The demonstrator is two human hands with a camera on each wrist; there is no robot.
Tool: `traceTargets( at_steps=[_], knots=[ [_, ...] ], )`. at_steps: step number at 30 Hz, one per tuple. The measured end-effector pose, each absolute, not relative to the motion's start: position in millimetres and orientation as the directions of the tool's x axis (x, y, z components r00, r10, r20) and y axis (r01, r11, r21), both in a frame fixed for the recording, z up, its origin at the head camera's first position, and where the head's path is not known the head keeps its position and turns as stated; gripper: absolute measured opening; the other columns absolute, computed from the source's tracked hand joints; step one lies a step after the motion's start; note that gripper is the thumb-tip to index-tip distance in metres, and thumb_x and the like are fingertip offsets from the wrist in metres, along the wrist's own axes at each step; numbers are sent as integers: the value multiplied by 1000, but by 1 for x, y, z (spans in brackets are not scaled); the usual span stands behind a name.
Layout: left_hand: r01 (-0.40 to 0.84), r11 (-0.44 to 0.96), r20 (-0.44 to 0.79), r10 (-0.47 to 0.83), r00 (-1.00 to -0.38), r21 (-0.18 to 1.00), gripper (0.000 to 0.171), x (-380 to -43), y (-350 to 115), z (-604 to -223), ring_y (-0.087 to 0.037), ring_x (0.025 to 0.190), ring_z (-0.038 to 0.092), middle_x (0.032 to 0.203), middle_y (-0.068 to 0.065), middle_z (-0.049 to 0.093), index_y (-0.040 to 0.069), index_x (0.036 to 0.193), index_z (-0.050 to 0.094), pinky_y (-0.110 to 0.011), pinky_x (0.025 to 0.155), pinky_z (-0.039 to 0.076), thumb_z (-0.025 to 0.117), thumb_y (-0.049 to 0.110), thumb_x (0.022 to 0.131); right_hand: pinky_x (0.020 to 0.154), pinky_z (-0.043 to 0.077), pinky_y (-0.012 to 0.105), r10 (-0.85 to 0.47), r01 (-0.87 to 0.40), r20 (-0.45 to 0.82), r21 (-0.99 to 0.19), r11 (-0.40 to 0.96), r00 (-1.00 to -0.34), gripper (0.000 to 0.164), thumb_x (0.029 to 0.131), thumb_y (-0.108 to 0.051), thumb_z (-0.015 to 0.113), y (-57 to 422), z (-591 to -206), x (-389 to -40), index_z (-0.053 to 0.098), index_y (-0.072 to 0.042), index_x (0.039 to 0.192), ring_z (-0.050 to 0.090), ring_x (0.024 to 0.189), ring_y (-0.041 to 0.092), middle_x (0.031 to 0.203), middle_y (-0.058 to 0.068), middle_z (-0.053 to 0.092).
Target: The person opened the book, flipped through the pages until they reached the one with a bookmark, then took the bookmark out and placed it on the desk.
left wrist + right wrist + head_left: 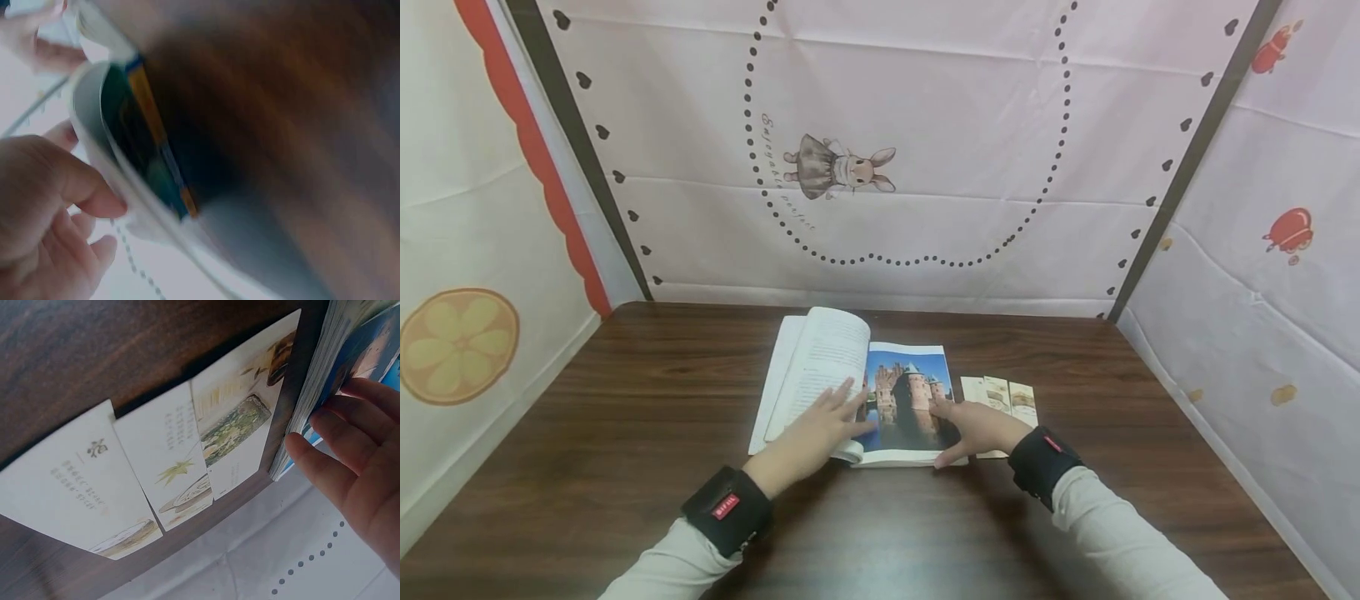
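An open book (827,367) lies on the table, text on its left pages and a castle photo (910,387) on the right page. With fingers spread, my left hand (808,433) rests over the lower part of the text pages near the fold. In the left wrist view those pages (147,219) curve up off the table beside the thumb. My right hand (981,425) lies over the right edge of the photo page, its fingers extended and thumb at the lower corner. The right wrist view has those fingertips (300,447) at the book's page edges.
Three illustrated cards (156,456) lie overlapping on the table just right of the book, partly under my right wrist in the head view. The dark wooden table (662,392) meets a printed cloth wall (925,233) at the back, with more cloth at both sides.
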State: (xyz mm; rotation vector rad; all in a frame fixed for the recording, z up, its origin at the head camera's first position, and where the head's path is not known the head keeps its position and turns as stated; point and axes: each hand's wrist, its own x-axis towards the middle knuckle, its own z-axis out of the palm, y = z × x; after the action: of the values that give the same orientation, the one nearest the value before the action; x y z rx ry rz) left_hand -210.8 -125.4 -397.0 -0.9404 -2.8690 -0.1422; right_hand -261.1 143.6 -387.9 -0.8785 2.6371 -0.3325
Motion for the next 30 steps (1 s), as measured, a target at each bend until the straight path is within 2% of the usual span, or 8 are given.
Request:
traceTargets(
  at_steps=[2, 5, 10, 14, 18, 21, 26, 30],
  knots=[
    [606, 794, 119, 598, -793, 50, 42, -211, -120, -399, -40, 138, 31, 145, -16, 43, 14, 121, 64, -56, 108, 30, 59, -6, 84, 106, 37, 48, -618, -536, -244, -328, 778, -748, 84, 74, -41, 77, 144, -388, -262, 42, -3, 140, 44, 132, 33, 146, 17, 42],
    [546, 836, 141, 535, -833, 57, 30, -212, -113, -400, -38, 127, 47, 133, -15, 55, 10, 113, 68, -53, 99, 42, 62, 0, 84, 106, 37, 48, -625, -537, -244, -342, 771, -742, 85, 75, -41, 77, 145, -388, -263, 41, -1, 140, 43, 132, 34, 146, 17, 41],
    [456, 883, 221, 426, -877, 110, 20, -217, -105, -400, -27, 92, 64, 101, -10, 66, 5, 103, 68, -40, 73, 55, 65, 16, 87, 111, 27, 53, -635, -544, -242, -351, 762, -734, 83, 76, -41, 75, 147, -388, -264, 41, -1, 140, 41, 134, 35, 147, 19, 40],
    [429, 894, 222, 395, -891, 132, 32, -218, -102, -403, -22, 77, 62, 87, -7, 63, 3, 100, 67, -35, 64, 53, 68, 32, 85, 111, 21, 58, -660, -573, -226, -349, 742, -716, 72, 80, -38, 73, 150, -388, -265, 46, -2, 136, 43, 132, 35, 144, 19, 43],
    [417, 897, 197, 387, -901, 147, 47, -217, -102, -402, -25, 80, 63, 91, -9, 64, 1, 103, 66, -37, 67, 54, 68, 43, 82, 105, 30, 61, -695, -645, -136, -281, 711, -706, 41, 82, -18, 72, 151, -389, -267, 62, -5, 120, 60, 113, 30, 122, 12, 64],
    [394, 906, 173, 368, -914, 156, 57, -217, -100, -401, -27, 83, 63, 95, -10, 64, 2, 104, 66, -38, 68, 54, 67, 54, 79, 102, 34, 60, -685, -662, -42, -222, 716, -727, 23, 81, -2, 69, 151, -391, -268, 70, -7, 104, 67, 97, 24, 100, 6, 72],
    [341, 933, 141, 324, -936, 115, 81, -216, -93, -401, -27, 81, 61, 97, -13, 65, 0, 106, 65, -39, 64, 53, 63, 72, 69, 102, 38, 54, -654, -663, 114, -180, 727, -748, 14, 80, 0, 68, 149, -392, -270, 73, -8, 90, 69, 85, 19, 86, 3, 73],
    [302, 947, 139, 287, -948, 105, 90, -213, -86, -403, -32, 88, 60, 101, -17, 66, -3, 108, 65, -43, 67, 53, 62, 76, 66, 104, 38, 51, -624, -661, 224, -170, 731, -748, 13, 79, 0, 70, 144, -387, -268, 73, -8, 90, 69, 84, 18, 84, 3, 73]
  ],
)
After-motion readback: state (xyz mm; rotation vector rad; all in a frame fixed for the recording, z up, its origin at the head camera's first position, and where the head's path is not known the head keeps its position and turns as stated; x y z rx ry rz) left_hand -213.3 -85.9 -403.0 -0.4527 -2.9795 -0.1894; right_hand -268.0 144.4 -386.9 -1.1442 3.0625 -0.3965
